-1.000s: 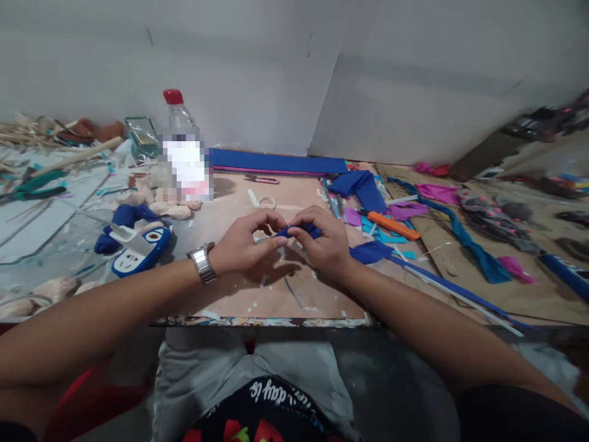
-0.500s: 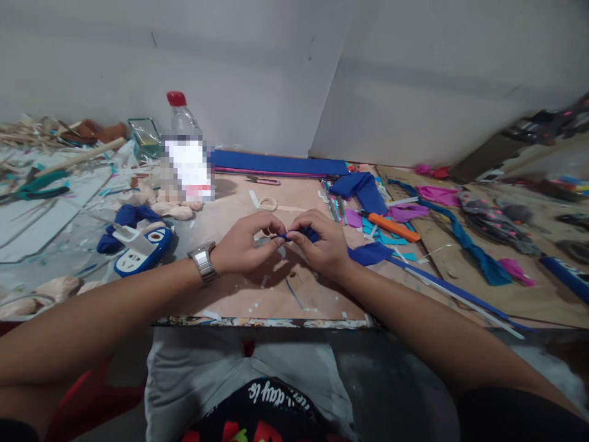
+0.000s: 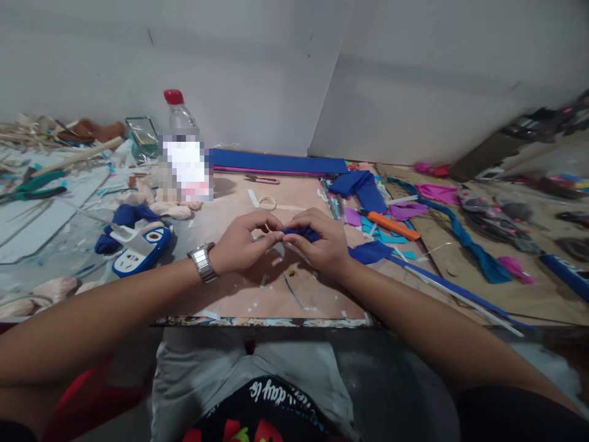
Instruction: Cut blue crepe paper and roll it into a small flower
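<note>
My left hand (image 3: 243, 243) and my right hand (image 3: 324, 247) meet fingertip to fingertip above the middle of the table. Bunched dark blue fabric (image 3: 304, 232) shows under the curled fingers of my right hand. Thumb and forefinger of my left hand pinch the left end of that fabric, largely hidden by the fingertips. Just beyond the hands lie a cream-coloured ring (image 3: 267, 203), perhaps a roll of tape, and small thread snips (image 3: 263, 180). Right of my right wrist is another blue fabric piece (image 3: 372, 252).
On the left stand a red-capped bottle (image 3: 175, 107) and a blue-and-white power socket (image 3: 142, 252), near green-handled pliers (image 3: 39, 185). An orange cutter (image 3: 393, 226) lies among scraps at right. Long blue strips (image 3: 280, 162) line the wall, and a thin white stick (image 3: 464, 301) reaches the front edge.
Both thumbs have shifted slightly, and the thin blue end seen between the fingertips is now mostly covered. The hands stay in nearly the same place.
</note>
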{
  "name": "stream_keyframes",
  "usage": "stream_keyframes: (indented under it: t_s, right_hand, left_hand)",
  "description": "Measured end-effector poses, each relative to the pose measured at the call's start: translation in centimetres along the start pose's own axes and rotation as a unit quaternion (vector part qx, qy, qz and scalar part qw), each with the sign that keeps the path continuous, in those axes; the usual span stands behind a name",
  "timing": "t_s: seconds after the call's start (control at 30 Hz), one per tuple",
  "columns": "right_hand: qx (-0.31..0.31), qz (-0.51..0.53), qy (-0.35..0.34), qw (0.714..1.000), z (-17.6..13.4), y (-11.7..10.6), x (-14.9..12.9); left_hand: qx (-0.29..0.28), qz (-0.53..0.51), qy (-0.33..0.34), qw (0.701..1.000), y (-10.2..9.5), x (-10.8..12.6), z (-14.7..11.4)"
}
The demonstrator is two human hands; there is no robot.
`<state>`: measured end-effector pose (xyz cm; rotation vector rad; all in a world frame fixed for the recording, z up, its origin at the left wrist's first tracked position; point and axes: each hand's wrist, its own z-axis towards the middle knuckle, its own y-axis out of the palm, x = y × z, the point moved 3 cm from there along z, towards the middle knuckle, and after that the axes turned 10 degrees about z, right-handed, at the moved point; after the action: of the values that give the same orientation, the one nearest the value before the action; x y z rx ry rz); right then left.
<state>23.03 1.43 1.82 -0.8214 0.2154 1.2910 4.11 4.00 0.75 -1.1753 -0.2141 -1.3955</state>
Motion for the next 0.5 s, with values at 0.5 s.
stream_keyframes:
  t_s: [0.5]
  right_hand:
    - [0.019,-0.025,-0.017,0.999,0.01,0.01,-0.29]
  left_hand:
    - [0.010,-0.055,-0.035,0.998,0.01,0.03,0.05]
